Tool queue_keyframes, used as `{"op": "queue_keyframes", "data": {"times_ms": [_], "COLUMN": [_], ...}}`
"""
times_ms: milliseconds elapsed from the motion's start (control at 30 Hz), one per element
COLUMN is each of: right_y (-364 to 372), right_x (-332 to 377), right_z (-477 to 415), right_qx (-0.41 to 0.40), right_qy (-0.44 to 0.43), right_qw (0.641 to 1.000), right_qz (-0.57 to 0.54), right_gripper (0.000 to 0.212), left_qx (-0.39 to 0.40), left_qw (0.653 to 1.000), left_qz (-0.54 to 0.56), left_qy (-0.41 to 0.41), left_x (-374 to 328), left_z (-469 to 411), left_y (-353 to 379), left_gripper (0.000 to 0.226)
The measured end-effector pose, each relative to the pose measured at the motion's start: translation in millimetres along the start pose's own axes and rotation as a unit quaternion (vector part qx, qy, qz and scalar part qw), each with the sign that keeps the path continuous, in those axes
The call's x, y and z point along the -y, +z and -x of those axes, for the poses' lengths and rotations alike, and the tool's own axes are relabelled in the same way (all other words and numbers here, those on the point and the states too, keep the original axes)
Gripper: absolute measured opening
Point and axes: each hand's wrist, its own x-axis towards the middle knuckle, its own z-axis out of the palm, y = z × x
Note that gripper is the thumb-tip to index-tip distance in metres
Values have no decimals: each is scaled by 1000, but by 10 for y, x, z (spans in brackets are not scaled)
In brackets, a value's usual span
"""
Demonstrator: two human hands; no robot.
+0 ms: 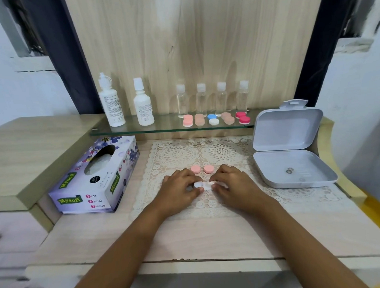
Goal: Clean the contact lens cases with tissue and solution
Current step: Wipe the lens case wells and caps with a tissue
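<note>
White lens case (202,185) on the lace mat (206,152), mid-bench, pinched at either end by the left grip (177,187) and right grip (233,183). Its two pink caps (195,169) lie just beyond. Best practice is probably to steady one end, free the other grip for the tissue box (93,175), and wipe each well separately.

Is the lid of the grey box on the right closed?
No, the grey box lies open, with its lid raised upright behind the bottom half.
</note>
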Motion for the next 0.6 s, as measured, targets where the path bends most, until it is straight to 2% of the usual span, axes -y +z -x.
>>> {"op": "queue_keyframes", "data": {"times_ms": [200, 333, 467, 600], "right_y": [-33, -60, -136, -163], "right_x": [-25, -11, -1, 7], "right_z": [11, -26, -121, -144], "right_qx": [12, 17, 59, 27], "right_qy": [10, -9, -29, -20], "right_qw": [999, 999, 998, 999], "right_qz": [-44, -31, -7, -27], "right_gripper": [34, 27, 22, 10], "left_qx": [-2, -1, -1, 3], "left_qw": [1000, 1000, 1000, 1000], "left_qz": [4, 4, 1, -1], "left_qy": [7, 8, 7, 4], "left_x": [3, 6, -2, 4], "left_z": [-4, 8, 1, 0], "left_y": [8, 0, 2, 5], "left_gripper": [27, 27, 28, 30]}}
